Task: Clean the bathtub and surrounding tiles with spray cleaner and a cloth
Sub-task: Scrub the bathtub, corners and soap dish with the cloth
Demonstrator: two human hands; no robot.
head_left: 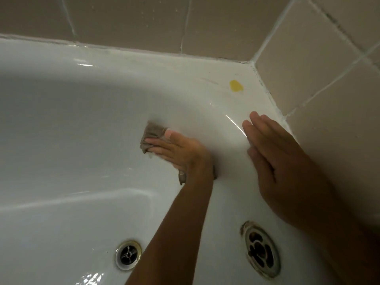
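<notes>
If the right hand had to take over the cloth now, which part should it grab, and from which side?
Probably the bunched tail of the cloth hanging below the left hand, reached from the drain side. That end hangs free of the bathtub wall; the rest is pressed flat under the fingers. The right hand rests open on the rim.

A home bathroom: a white enamel bathtub point(72, 124) spreads under both hands, beige wall tiles point(308, 64) with white grout rise beyond them, and a drain point(128, 255) sits below.
</notes>
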